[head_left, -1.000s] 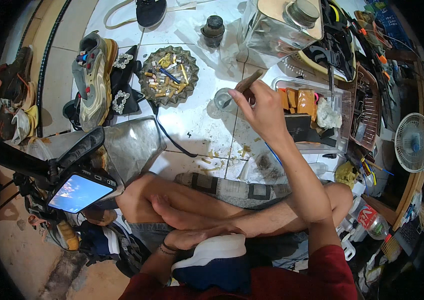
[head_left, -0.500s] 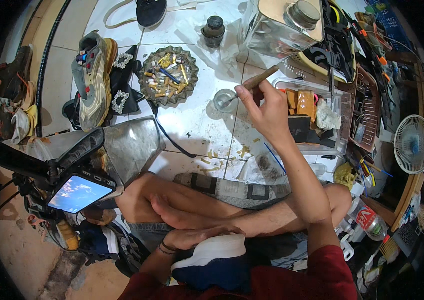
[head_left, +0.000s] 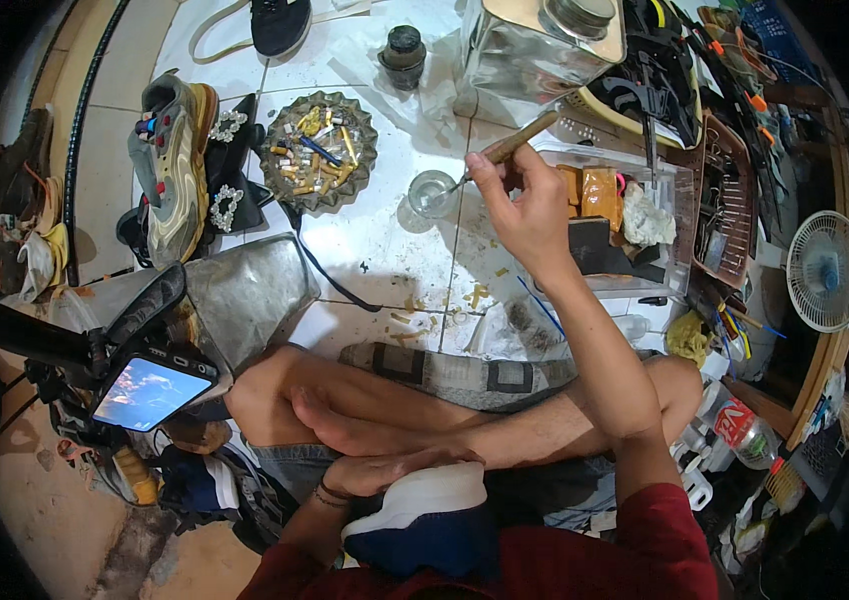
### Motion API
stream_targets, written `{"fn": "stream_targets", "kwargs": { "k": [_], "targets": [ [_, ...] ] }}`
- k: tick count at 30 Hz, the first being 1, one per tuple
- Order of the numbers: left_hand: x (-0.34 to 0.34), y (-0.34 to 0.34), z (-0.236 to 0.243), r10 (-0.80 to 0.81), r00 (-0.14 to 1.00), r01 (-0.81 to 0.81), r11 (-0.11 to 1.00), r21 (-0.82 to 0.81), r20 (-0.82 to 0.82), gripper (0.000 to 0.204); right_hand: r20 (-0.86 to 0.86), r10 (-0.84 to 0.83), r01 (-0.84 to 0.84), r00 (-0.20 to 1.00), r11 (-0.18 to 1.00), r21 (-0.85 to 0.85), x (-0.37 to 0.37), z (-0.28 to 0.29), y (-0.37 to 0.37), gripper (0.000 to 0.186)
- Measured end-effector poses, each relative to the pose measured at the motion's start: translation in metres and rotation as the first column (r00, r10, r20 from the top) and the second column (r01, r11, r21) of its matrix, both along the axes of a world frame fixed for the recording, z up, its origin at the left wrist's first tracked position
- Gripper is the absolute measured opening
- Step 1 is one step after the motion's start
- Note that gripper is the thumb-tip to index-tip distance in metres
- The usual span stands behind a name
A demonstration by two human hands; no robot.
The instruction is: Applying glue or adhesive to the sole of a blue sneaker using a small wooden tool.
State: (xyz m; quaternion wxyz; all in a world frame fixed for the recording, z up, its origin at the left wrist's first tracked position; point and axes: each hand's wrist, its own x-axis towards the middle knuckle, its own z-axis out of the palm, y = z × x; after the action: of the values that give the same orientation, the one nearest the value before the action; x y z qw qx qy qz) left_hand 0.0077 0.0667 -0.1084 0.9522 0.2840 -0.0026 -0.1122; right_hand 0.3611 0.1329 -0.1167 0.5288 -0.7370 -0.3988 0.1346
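Note:
My right hand (head_left: pixel 523 205) is closed round a thin-tipped tool with a brown wooden handle (head_left: pixel 520 138), perhaps a brush. Its dark tip meets the right side of a small clear glass jar (head_left: pixel 433 194) on the tiles; whether it is inside the rim I cannot tell. In my lap, a navy shoe with a thick white sole (head_left: pixel 435 505) is held by my left hand (head_left: pixel 385 474), which lies along the sole's far side with its fingers together. Part of that hand is hidden by the shoe.
Beyond the jar stand a small dark pot (head_left: pixel 403 62) and a metal can (head_left: pixel 530 60). An ashtray (head_left: pixel 317 205) full of butts is left of it, beside a grey sneaker (head_left: pixel 177 180). A clear plastic box (head_left: pixel 683 255) and a phone (head_left: pixel 155 388) flank me.
The tool's tip has drawn from within the jar toward its right side. My left hand and the shoe stay nearly still, while the whole view has shifted slightly.

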Motion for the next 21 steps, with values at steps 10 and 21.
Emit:
{"fn": "stream_targets", "kwargs": {
  "k": [10, 21],
  "targets": [
    [-0.003, 0.0, -0.006, -0.022, 1.0, 0.023, 0.999, -0.042, 0.019, 0.07, 0.078, 0.03, -0.028, 0.997, 0.999, -0.028, 0.001, 0.005, -0.001, 0.037],
    [-0.04, 0.006, -0.019, -0.03, 0.984, 0.04, 0.998, 0.055, -0.176, 0.076, 0.097, 0.055, -0.049, 0.994, 0.997, -0.054, 0.002, 0.011, 0.0, 0.037]
  ]
}}
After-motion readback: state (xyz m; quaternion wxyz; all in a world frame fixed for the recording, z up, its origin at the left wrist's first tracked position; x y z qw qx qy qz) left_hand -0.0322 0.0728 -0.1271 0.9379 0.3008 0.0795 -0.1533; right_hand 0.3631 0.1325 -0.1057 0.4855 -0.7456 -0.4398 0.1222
